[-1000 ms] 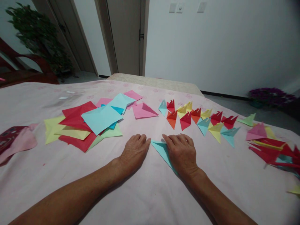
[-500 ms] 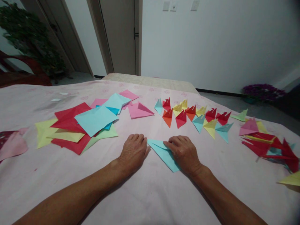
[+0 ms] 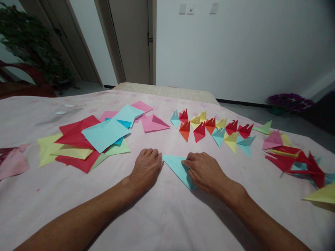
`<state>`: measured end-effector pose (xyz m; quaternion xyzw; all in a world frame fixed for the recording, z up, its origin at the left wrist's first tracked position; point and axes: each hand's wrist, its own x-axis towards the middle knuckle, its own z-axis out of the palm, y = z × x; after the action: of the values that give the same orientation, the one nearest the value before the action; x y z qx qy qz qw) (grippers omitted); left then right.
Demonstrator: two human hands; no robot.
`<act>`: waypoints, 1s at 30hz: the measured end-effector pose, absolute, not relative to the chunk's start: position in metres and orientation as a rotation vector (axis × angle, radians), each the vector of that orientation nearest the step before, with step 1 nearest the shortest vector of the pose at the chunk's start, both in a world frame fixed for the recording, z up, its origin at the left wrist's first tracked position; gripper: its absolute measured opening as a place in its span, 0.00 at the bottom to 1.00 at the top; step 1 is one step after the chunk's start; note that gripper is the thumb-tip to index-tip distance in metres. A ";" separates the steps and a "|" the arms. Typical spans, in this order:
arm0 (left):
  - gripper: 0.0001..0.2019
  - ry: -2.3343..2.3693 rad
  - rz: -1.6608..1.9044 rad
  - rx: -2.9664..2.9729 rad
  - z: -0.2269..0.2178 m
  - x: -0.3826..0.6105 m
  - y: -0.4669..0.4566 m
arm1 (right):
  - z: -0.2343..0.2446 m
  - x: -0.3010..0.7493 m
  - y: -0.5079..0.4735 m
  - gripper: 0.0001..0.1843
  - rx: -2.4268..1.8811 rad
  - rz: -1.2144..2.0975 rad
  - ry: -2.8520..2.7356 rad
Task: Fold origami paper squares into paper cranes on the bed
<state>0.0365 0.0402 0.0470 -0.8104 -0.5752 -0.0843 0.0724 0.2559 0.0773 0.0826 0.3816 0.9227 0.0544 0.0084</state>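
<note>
A light blue folded paper triangle point(image 3: 177, 165) lies flat on the pink cloth point(image 3: 162, 216) between my hands. My right hand point(image 3: 205, 171) rests on its right side with fingers curled and pressing on the paper. My left hand point(image 3: 146, 167) lies palm down on the cloth just left of the triangle's tip, fingers bent under and together, holding nothing that I can see.
A loose pile of coloured square sheets point(image 3: 86, 139) lies to the left. A row of small folded paper pieces point(image 3: 211, 129) runs behind my hands. More folded red and yellow pieces point(image 3: 295, 160) sit at the right. Doors, a plant point(image 3: 34, 52) and a wall stand beyond.
My right hand has slid toward the right part of the blue triangle, uncovering more of it, and its fingers have curled. My left hand has hardly moved. The view has shifted a little.
</note>
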 end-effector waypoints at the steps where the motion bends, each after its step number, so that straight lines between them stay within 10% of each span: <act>1: 0.14 -1.723 -0.256 -2.429 0.047 0.036 0.040 | 0.084 0.251 0.074 0.08 1.274 0.199 2.858; 30: 0.26 -1.499 -0.395 -2.670 0.024 0.060 0.024 | 0.046 0.225 0.042 0.23 1.630 0.499 2.737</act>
<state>0.0597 0.0238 0.0237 -0.8644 -0.4855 -0.1278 0.0270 0.2253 0.0421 0.0460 0.5051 0.8481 0.1546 -0.0412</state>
